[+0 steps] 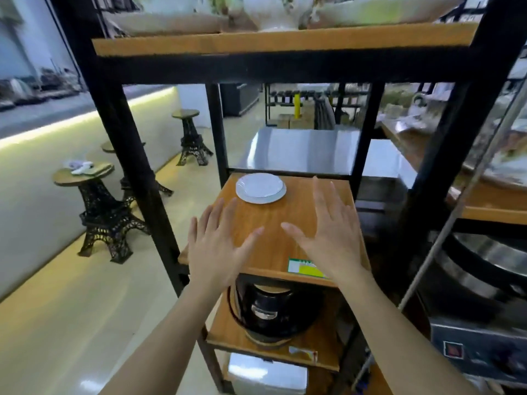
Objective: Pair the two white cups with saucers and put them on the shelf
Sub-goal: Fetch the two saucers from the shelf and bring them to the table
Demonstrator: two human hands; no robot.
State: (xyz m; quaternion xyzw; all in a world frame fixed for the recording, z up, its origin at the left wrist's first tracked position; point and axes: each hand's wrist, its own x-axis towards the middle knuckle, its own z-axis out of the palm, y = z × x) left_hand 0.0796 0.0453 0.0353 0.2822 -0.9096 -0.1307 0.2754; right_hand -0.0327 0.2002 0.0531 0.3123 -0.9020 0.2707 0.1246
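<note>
White saucers (260, 187), apparently two stacked, lie at the back left of a wooden shelf board (273, 223) in a black metal rack. My left hand (218, 248) hovers flat over the board's front left corner, fingers spread, holding nothing. My right hand (332, 232) is spread over the front right part of the board, also empty. Both hands are nearer to me than the saucers and apart from them. No white cup shows on this board; white crockery (275, 12) stands on the shelf above, cut off by the frame's top.
A black appliance (271, 312) sits on the lower shelf under my hands. Black rack posts (128, 155) frame the board. Stools shaped like towers (99, 206) stand on the floor to the left. Another rack with metal pots (490, 266) is at the right.
</note>
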